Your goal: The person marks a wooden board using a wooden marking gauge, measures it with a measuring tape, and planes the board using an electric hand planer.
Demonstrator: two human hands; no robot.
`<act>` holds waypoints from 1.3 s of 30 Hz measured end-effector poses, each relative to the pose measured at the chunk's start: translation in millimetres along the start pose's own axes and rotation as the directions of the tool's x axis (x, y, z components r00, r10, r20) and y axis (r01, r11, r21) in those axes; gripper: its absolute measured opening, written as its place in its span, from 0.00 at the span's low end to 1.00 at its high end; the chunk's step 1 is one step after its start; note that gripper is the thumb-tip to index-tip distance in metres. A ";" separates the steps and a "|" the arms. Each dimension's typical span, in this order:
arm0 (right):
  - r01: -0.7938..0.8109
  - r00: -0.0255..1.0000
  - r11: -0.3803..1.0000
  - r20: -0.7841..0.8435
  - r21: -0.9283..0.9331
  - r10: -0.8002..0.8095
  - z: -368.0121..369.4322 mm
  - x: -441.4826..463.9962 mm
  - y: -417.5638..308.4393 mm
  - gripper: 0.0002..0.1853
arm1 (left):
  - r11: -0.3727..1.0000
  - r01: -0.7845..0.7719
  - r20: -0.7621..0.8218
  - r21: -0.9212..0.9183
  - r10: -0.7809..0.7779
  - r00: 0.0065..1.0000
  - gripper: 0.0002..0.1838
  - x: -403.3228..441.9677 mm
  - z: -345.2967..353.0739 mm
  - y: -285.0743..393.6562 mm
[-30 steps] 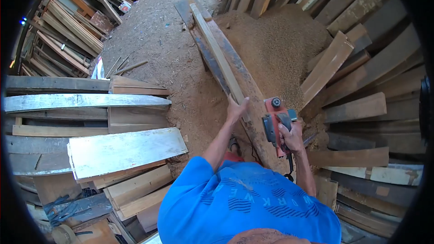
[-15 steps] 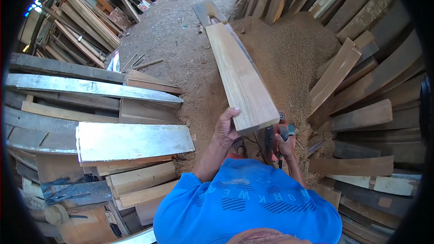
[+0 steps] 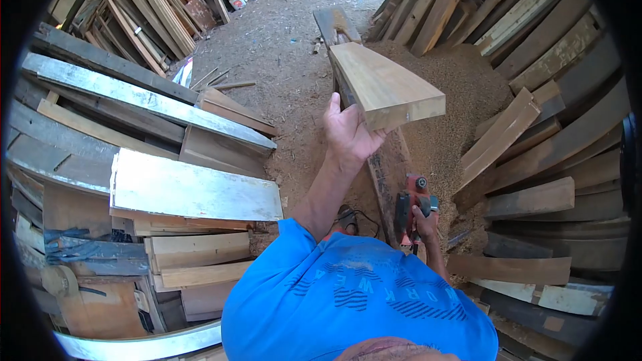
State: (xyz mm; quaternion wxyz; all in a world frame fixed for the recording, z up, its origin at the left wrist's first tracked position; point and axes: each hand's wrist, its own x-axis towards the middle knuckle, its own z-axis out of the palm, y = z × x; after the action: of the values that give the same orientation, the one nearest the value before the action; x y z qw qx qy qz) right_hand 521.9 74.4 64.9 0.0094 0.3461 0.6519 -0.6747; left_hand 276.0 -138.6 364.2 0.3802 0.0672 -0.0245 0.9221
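Observation:
My left hand [image 3: 346,132] supports the near end of a pale wooden board [image 3: 388,80] from below. Its thumb sticks out to the left, and most of the fingers are hidden under the wood. The near end of the board is raised and its cut end faces me; the far end is low over a long dark plank [image 3: 384,180]. Lower right, my right hand [image 3: 424,222] is closed around the handle of a red electric planer [image 3: 417,190], held beside that plank.
Stacked boards flank me on the left [image 3: 221,210] and on the right [image 3: 528,194]. A sawdust heap [image 3: 441,87] lies ahead to the right, with upright planks behind it. A dark cable [image 3: 361,217] runs near my feet.
My left hand has moved forward and lifted the board's near end, uncovering the dark plank and more of the planer. My right hand still grips the planer.

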 end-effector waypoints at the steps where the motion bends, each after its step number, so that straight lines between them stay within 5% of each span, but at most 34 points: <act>1: -0.011 1.000 1.000 -0.015 -0.013 0.010 0.7 -2.9 -4.5 0.14 | 1.000 0.003 0.004 -0.007 -0.003 1.000 0.53 1.7 -0.8 0.8; 12: -0.014 1.000 1.000 0.015 0.014 0.014 -3.6 -1.2 1.1 0.13 | 1.000 -0.010 0.003 0.026 0.010 1.000 0.50 5.4 7.8 -0.8; 15: -0.017 1.000 1.000 0.025 0.018 0.016 -3.5 -10.7 -10.4 0.13 | 0.918 -0.150 -0.142 0.367 0.214 0.966 0.43 1.1 11.8 -16.4; 18: -0.005 1.000 0.999 0.030 0.041 0.004 -0.4 -11.6 -16.4 0.14 | 0.851 0.000 -0.314 0.525 0.194 0.929 0.39 -25.6 -32.7 -17.9; 22: -0.044 0.999 0.998 0.019 0.035 0.044 -0.8 -12.8 -13.3 0.14 | 0.864 0.218 -0.515 0.454 0.055 0.855 0.35 -102.0 -139.9 -20.5; 26: -0.101 0.994 0.995 0.033 0.025 0.100 -4.0 -9.2 -7.9 0.14 | 0.388 0.299 -0.423 0.872 0.289 0.859 0.40 -172.4 -249.9 -23.0; 30: -0.075 0.997 0.996 0.022 0.039 0.074 -3.3 -8.7 -6.4 0.16 | -0.075 0.453 -0.371 0.889 0.464 0.804 0.45 -204.3 -326.3 -54.3; 31: -0.084 0.996 0.996 0.016 0.032 0.083 -2.8 -10.3 -10.5 0.15 | -0.062 0.552 -0.456 0.831 0.492 0.742 0.46 -196.7 -314.2 -67.9; 35: -0.097 0.995 0.995 0.010 0.020 0.097 -1.4 -12.8 -11.5 0.15 | 0.042 0.426 -0.387 0.904 0.504 0.772 0.47 -158.4 -311.7 -97.7; 39: -0.085 0.996 0.996 0.037 -0.023 0.086 -4.7 -12.8 -13.4 0.15 | -0.045 0.412 -0.320 0.910 0.556 0.767 0.46 -96.2 -306.8 -80.5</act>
State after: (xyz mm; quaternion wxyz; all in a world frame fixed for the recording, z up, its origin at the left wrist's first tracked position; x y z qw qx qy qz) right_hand 527.5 74.9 83.1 0.0540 0.3607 0.6434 -0.6731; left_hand 368.0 -119.1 46.3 0.1345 0.0031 0.7732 0.6197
